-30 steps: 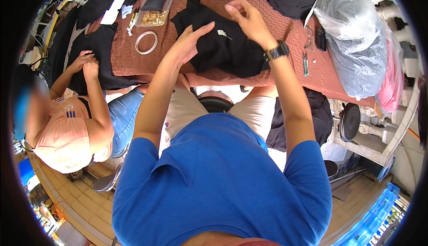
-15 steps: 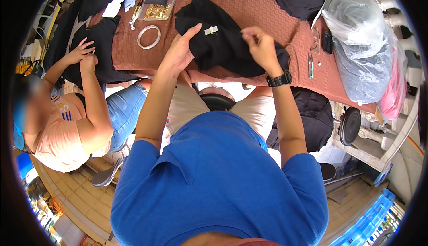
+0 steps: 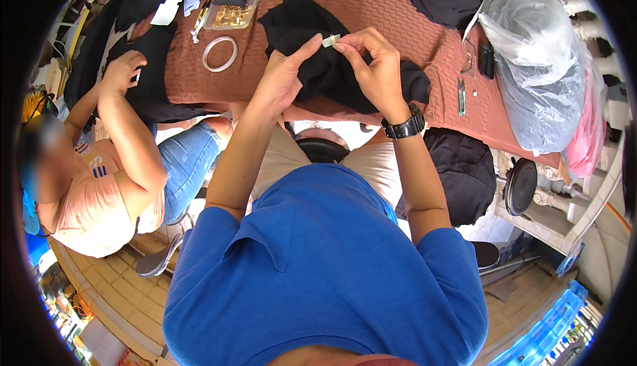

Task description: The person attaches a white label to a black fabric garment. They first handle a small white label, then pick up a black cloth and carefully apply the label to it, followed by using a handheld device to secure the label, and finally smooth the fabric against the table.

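A black piece of cloth (image 3: 298, 21) lies bunched on the table in front of me, with a small white label (image 3: 330, 41) on it. My left hand (image 3: 286, 77) grips the cloth's near left part, its thumb reaching up to the label's left end and its other fingers partly hidden. At the label's right end, the thumb and forefinger of my right hand (image 3: 375, 67) are pinched together. Whether the label is fastened to the cloth cannot be made out.
A brown textured cloth (image 3: 398, 21) covers the table. Left of my work are a clear box (image 3: 233, 16) of gold-coloured pieces and a white ring (image 3: 219, 55). Green thread snips (image 3: 462, 97) and a large plastic bag (image 3: 531, 67) lie right. A co-worker (image 3: 99, 200) sits left.
My right hand has come left and closed at the label, which now sits higher and tilted. My left thumb has moved right to it. The co-worker's hands have shifted.
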The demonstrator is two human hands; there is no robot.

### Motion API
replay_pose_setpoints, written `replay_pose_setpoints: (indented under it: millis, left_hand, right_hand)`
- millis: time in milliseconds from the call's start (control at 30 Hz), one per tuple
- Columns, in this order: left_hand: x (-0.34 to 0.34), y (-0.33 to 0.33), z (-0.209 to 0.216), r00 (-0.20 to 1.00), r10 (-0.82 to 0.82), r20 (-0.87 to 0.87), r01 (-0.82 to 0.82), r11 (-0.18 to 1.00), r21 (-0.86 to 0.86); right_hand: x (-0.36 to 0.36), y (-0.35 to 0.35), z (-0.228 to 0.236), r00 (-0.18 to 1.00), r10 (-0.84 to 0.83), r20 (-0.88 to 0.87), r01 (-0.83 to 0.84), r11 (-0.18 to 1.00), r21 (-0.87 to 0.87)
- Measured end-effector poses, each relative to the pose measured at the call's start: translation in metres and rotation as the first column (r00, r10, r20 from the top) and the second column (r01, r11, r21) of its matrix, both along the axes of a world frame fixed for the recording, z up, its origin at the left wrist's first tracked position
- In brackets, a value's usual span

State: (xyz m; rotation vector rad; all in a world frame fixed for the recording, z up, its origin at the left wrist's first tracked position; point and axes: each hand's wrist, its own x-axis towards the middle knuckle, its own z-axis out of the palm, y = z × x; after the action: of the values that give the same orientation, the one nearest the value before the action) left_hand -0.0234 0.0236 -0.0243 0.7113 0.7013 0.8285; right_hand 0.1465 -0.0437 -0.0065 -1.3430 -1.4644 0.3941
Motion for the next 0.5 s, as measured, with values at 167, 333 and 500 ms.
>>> replay_pose_setpoints:
  millis: [167,333,500]
  left_hand:
    - [0.004,-0.004,-0.003,0.992,0.104,-0.072,-0.096,0.990,0.106]
    - [0.003,0.000,-0.019,0.986,0.148,-0.071,-0.142,0.986,0.082]
    - [0.002,0.002,-0.032,0.980,0.118,-0.162,-0.098,0.987,0.124]
  right_hand:
    - [-0.004,0.000,0.004,0.998,0.014,0.063,-0.027,0.977,0.213]
    - [-0.025,-0.035,0.020,0.973,0.207,-0.102,-0.183,0.962,0.201]
    - [-0.054,-0.069,0.029,0.929,0.362,-0.081,-0.330,0.907,0.262]
